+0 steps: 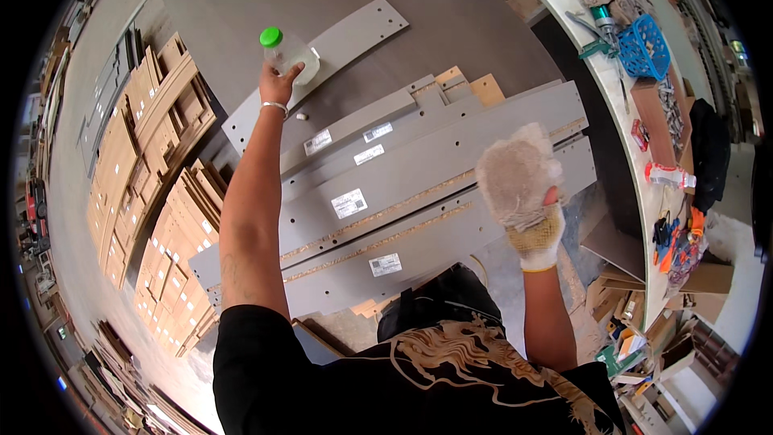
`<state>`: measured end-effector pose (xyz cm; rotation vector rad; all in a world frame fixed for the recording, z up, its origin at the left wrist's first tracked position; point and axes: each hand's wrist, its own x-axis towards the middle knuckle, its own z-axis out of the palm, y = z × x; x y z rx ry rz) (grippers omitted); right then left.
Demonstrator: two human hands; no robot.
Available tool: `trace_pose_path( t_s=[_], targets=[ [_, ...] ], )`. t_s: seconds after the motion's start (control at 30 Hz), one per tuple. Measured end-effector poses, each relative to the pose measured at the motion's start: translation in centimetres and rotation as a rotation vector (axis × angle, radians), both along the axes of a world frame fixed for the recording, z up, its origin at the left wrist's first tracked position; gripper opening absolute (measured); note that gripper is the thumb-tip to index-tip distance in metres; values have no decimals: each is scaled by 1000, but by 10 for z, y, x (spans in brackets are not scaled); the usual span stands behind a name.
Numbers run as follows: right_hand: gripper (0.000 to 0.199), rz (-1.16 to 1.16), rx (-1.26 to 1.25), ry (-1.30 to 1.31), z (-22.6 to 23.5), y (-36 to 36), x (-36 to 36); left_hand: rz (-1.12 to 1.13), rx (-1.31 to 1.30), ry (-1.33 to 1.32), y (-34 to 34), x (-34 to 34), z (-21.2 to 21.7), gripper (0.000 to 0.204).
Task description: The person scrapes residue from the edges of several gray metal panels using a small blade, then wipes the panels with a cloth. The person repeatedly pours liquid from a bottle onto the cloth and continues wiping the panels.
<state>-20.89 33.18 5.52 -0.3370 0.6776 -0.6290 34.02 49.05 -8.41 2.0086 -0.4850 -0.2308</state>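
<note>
Head view. We are looking down over the person's own arms. The left hand point(278, 80) is reaching out toward the upper left of the frame, fingers closing round a small clear bottle point(291, 55) with a green cap point(271, 36). We are judging the grip as a wrap from below, so that the capped end is staying uppermost and clear of the fingers. The bottle is being held in the air above the long grey panel point(354, 36) lying at a slant at upper centre.

The right hand point(519, 181) is hovering in a worn knitted glove at centre right, holding nothing that we can see. The fingers are lying together rather than fanned; whether they are curling under, we cannot tell.

Beneath both hands, grey drilled boards point(435, 185) are lying stacked edge to edge across the middle, white labels facing up, presumably so that they can be read.

A curved counter point(624, 125) is running down the right edge, carrying a blue basket point(644, 48). Stacks of tan wood pieces point(153, 193) are standing at left.
</note>
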Motion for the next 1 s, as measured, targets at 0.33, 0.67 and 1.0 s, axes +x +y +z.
trace_pose_path(
  t_s=[0.33, 0.67, 1.0],
  targets=[
    [58, 282, -1186, 333, 6, 71, 50, -23, 656, -463, 178, -262, 72, 63],
    [52, 920, -2218, 1092, -81, 55, 30, 22, 886, -447, 195, -301, 66, 65],
    [63, 1355, -2170, 1325, -23, 81, 65, 41, 904, -475, 201, -304, 61, 66]
  ],
)
